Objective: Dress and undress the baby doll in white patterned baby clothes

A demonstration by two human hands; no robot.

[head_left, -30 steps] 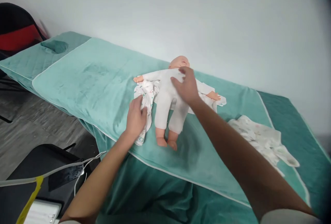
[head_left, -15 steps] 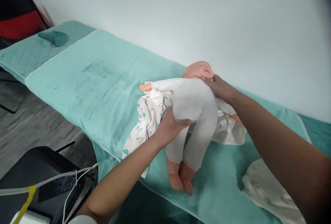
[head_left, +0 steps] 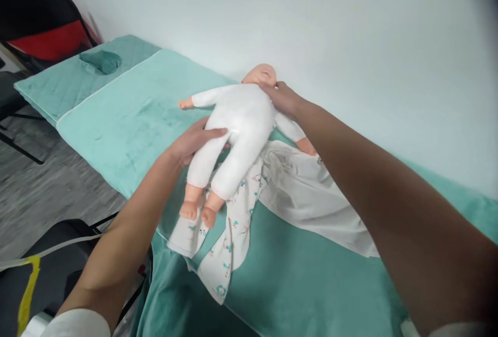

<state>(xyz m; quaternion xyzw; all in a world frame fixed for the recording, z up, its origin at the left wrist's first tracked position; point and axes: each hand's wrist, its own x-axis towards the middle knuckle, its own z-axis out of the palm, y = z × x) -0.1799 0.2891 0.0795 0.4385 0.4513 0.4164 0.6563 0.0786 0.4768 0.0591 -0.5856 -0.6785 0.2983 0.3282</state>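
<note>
Near chair (head_left: 58, 267): black, at lower left, crossed by a pale cord (head_left: 66, 242) bearing a yellow strip (head_left: 28, 295).
Printed cloth (head_left: 241, 217): white with small teal figures, trailing to the near edge of the bed (head_left: 128, 129), partly beneath the legs of the doll (head_left: 245, 113).
Plain cloth (head_left: 311, 191): white, spread rightward, meeting the printed cloth; joined or separate, cannot tell.
Left hand (head_left: 194, 139): gripping the doll by hip and thigh, thumb across the front, other fingers mostly hidden.
Doll: white-bodied, face up over the bed, head toward the wall (head_left: 350, 41); lifted clear or resting, cannot tell.
Right hand (head_left: 283, 97): gripping the doll at neck and shoulder.
Bed: teal, with an oval opening near its far left end.
Far chair (head_left: 50, 43): black and red, beyond that end.
</note>
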